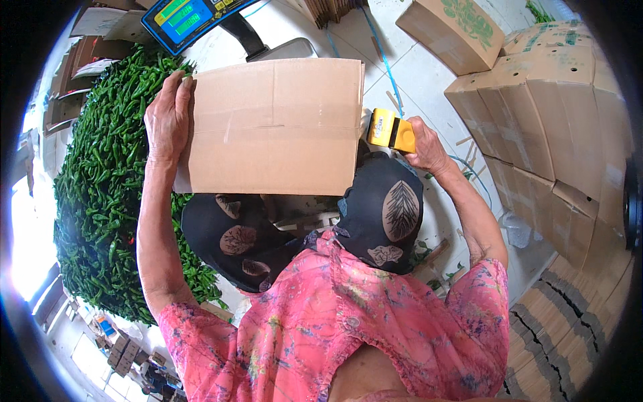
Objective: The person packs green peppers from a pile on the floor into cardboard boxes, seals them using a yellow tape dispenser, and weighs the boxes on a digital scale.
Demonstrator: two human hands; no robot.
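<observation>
A brown cardboard box (pixel 274 151) lies across my knees, its flat face up and a seam running along the middle. My left hand (pixel 167 120) grips its left edge, fingertips at the far left corner. The box hides part of that hand's grasp. Right of the box, my right hand (pixel 426 146) is closed around a yellow and black tape dispenser (pixel 394 132), held apart from the cardboard. Its underside and the fingers beneath it are hidden.
A big heap of green peppers (pixel 100 201) rises at left. A blue scale display (pixel 187 19) and metal platform (pixel 291 49) stand beyond the box. Stacked cartons (pixel 529 127) fill the right side, with flattened cardboard (pixel 556 335) lower right. Blue strapping (pixel 383 53) trails over the floor.
</observation>
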